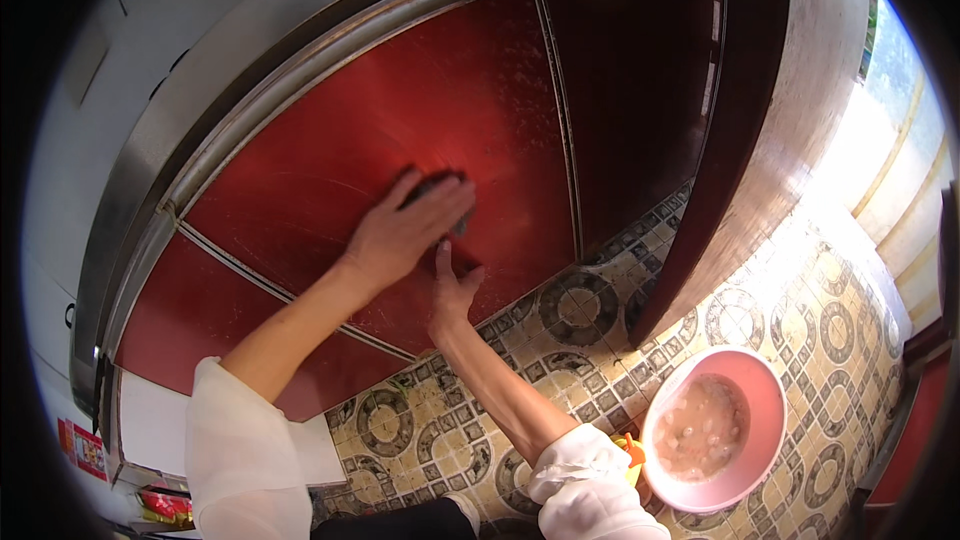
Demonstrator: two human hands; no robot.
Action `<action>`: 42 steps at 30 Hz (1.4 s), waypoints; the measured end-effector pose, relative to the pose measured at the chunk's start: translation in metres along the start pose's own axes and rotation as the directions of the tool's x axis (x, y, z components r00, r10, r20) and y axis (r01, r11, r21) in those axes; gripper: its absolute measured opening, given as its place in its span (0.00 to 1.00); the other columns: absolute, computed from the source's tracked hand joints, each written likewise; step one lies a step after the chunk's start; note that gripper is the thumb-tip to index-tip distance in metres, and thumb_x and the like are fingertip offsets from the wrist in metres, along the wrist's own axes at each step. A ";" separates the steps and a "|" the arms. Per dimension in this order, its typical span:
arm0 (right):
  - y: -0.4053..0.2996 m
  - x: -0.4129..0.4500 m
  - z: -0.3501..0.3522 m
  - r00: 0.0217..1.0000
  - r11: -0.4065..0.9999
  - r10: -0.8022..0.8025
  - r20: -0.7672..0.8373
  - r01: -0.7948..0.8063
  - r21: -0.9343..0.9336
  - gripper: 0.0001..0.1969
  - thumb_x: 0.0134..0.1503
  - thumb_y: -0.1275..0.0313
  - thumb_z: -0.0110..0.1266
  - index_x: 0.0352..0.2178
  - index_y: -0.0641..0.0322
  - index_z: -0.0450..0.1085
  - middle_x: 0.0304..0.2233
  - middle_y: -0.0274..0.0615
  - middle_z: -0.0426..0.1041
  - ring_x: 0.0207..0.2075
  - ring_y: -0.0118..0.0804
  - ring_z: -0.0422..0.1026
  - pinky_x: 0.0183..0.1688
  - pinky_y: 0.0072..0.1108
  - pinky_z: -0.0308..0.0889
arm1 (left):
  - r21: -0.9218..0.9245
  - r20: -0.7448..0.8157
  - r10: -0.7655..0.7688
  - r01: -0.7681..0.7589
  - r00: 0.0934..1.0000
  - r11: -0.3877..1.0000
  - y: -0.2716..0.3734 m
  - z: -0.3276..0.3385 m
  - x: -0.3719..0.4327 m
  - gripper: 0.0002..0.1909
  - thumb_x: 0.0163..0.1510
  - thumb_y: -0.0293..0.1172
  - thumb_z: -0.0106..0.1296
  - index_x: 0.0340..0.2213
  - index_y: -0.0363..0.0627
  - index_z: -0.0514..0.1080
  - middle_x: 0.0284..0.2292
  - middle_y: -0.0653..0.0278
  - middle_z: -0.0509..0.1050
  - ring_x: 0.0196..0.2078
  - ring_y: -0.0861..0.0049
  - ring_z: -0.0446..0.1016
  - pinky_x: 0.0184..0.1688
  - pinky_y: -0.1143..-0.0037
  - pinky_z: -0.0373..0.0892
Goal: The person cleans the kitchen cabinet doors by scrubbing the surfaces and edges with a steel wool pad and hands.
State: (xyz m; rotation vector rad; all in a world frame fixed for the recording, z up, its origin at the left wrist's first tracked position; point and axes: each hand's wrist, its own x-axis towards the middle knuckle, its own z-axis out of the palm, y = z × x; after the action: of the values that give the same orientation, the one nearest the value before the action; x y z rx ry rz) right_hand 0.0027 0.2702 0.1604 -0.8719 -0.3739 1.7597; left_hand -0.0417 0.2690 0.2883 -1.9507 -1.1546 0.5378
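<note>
My left hand (401, 228) lies flat over a dark scrubbing pad or cloth (460, 225) and presses it to a glossy red cabinet panel (360, 142). Motion blurs the fingers, and most of the pad is hidden beneath them. Just below, my right hand (454, 288) is close to the same panel with thumb and fingers apart. Nothing shows in it, though its palm side is partly out of sight. Fine pale scratches and specks mark the panel, mostly toward its upper right.
Metal strips (559, 119) divide the panels under a steel counter edge (217, 37). A wooden door (757, 165) stands at the right. On the patterned tile floor (577, 307) sits a pink basin (769, 450) of cloudy, sudsy water, beside a yellow bottle with an orange trigger (634, 451).
</note>
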 end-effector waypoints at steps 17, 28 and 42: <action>0.017 0.010 -0.010 0.786 0.520 -0.522 0.332 0.601 -0.607 0.54 0.49 0.57 0.58 0.57 0.79 0.26 0.58 0.74 0.20 0.62 0.66 0.23 0.62 0.41 0.29 | 0.023 -0.195 0.229 -0.229 0.954 0.973 0.025 0.021 0.094 0.29 0.49 0.35 0.43 0.55 0.49 0.58 0.59 0.71 0.54 0.62 0.77 0.50 0.63 0.68 0.45; 0.071 -0.026 -0.019 0.856 0.956 -0.290 0.428 0.241 0.166 0.32 0.58 0.73 0.41 0.59 0.68 0.36 0.59 0.56 0.42 0.59 0.47 0.49 0.60 0.26 0.47 | 0.144 0.187 0.351 -0.379 0.917 0.914 0.063 0.026 0.056 0.34 0.50 0.38 0.45 0.59 0.51 0.50 0.61 0.72 0.48 0.64 0.77 0.43 0.65 0.69 0.36; 0.021 -0.032 0.004 0.949 0.779 -0.276 0.150 0.313 -0.544 0.41 0.62 0.57 0.34 0.54 0.87 0.24 0.57 0.76 0.18 0.61 0.66 0.22 0.63 0.39 0.27 | -0.103 -0.207 -0.128 0.108 0.970 0.989 -0.023 -0.043 0.061 0.33 0.49 0.30 0.48 0.56 0.43 0.54 0.58 0.62 0.55 0.61 0.70 0.52 0.60 0.63 0.50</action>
State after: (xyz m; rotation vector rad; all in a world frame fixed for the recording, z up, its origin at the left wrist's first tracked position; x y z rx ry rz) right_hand -0.0099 0.2338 0.1619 -1.0994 -1.0581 1.3914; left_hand 0.0054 0.3102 0.3341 -1.9477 -1.1658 0.2098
